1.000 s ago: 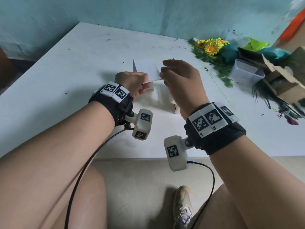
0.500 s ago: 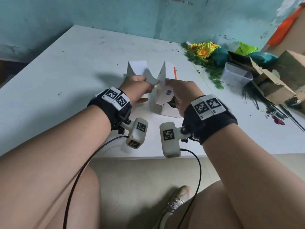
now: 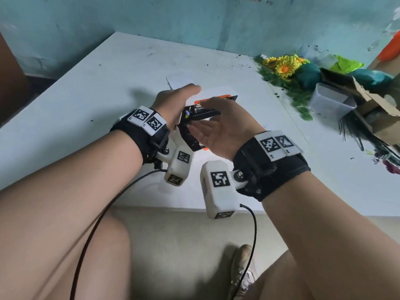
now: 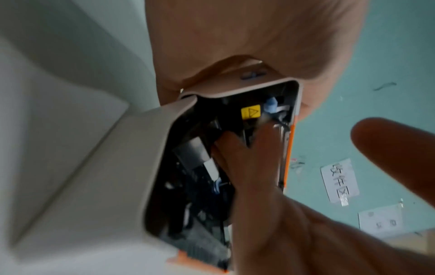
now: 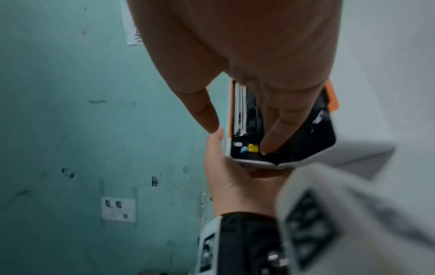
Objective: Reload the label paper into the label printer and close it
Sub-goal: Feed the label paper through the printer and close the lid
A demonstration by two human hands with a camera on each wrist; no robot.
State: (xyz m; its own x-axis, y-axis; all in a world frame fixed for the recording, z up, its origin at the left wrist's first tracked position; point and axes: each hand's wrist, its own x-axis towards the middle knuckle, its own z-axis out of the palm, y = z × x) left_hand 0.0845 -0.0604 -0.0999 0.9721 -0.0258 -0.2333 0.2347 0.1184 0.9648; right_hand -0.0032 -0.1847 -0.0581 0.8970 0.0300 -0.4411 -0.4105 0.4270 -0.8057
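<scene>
Left hand (image 3: 173,105) is gripping the open label printer (image 3: 203,118) from its left side, holding it above the worktop (image 3: 86,109) near the front edge. Right hand (image 3: 218,128) is reaching relaxed, straight fingers (image 4: 244,154) into the dark paper bay, grasping nothing. Lid is standing open; can't tell if label paper is inside. Far right is crowded: artificial flowers (image 3: 285,66), clear plastic tub (image 3: 331,100), torn cardboard box (image 3: 374,111). Left half of worktop is offering open room.
</scene>
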